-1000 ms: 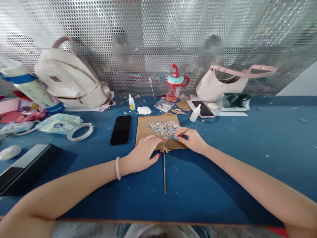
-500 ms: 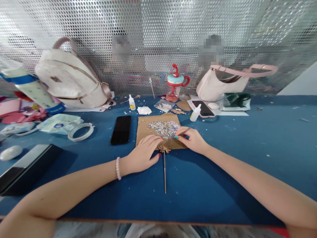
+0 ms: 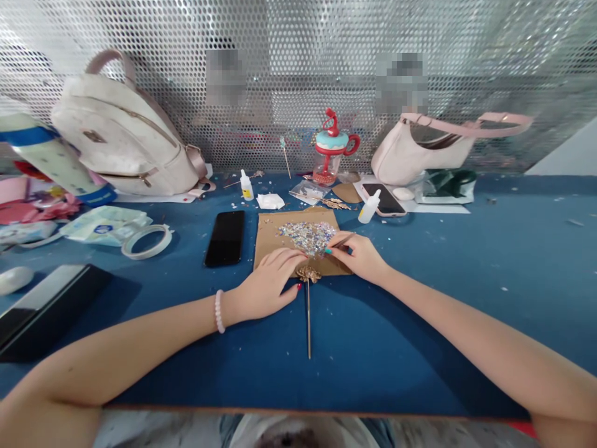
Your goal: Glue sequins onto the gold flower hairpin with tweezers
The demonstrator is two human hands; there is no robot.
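A pile of small glittering rhinestones (image 3: 308,235) lies on a brown cardboard sheet (image 3: 270,227). At the sheet's near edge is a gold flower-shaped ornament (image 3: 308,274) on a thin metal stick (image 3: 308,323) that points toward me. My left hand (image 3: 263,287) rests on the cardboard's near left part, its fingers stretched out and its thumb apart, beside the ornament. Pinched in my right hand (image 3: 361,256) are slim tweezers (image 3: 342,241), at the right edge of the pile. Their tips are too small to make out.
A black phone (image 3: 224,238) lies left of the cardboard. Behind stand two glue bottles (image 3: 246,186), a red-handled cup (image 3: 326,155), a white backpack (image 3: 125,137) and a pink handbag (image 3: 420,149). A tape roll (image 3: 147,241) and a dark case (image 3: 51,311) are at left.
My right hand with the tweezers has shifted slightly left over the edge of the pile. The whole view has moved a little; my left hand stays beside the ornament.
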